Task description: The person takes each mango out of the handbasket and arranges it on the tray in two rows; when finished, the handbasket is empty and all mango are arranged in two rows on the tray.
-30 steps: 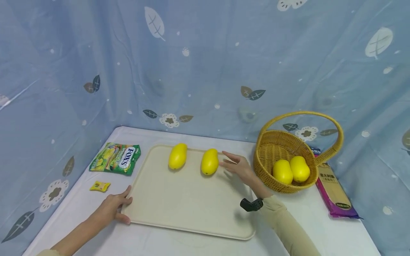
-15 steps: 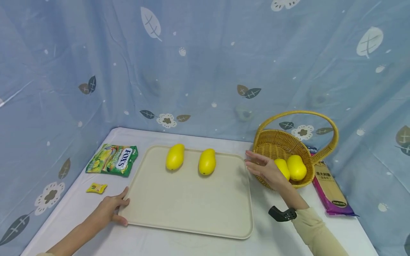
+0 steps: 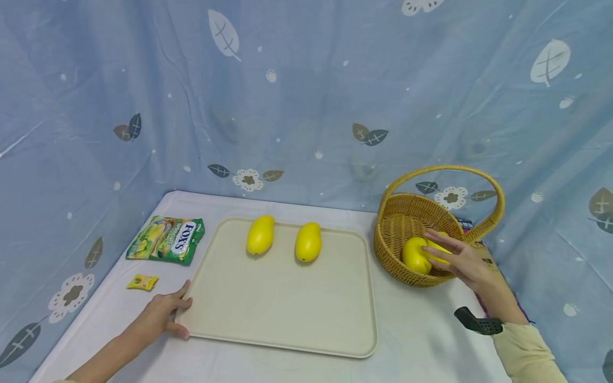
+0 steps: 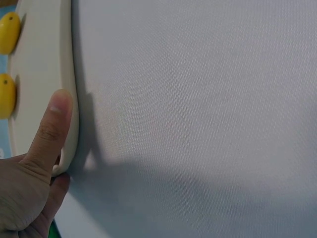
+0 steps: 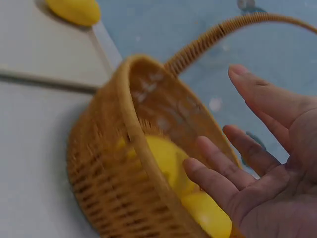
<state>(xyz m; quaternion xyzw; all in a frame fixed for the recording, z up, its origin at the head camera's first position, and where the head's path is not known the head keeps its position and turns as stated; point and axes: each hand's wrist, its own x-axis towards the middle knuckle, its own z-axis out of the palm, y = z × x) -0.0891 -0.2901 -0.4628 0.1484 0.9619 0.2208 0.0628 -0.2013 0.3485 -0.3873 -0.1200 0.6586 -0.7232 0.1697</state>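
My left hand [image 3: 160, 316] grips the near-left corner of a beige tray [image 3: 282, 308]; in the left wrist view the thumb [image 4: 52, 129] lies along its rim. Two yellow mangoes [image 3: 261, 235] rest toward the tray's far edge. My right hand [image 3: 466, 263] reaches over the right side of a wicker basket [image 3: 390, 234], fingers spread and nothing held. Inside the basket lie a mango [image 3: 414, 255] and a second mango [image 5: 208, 213], the latter partly hidden by the hand in the head view. The fingertips hover close to both mangoes.
A green FOX'S candy bag [image 3: 167, 239] and a small yellow wrapped candy [image 3: 142, 282] lie left of the tray. Behind the right forearm is a noodle packet [image 3: 487, 258], mostly covered. The basket's tall handle [image 3: 440, 168] arches up; a blue curtain [image 3: 297, 106] surrounds the table.
My right hand has moved right, from beside the right-hand mango on the tray to over the basket. The left hand has stayed at the tray corner.
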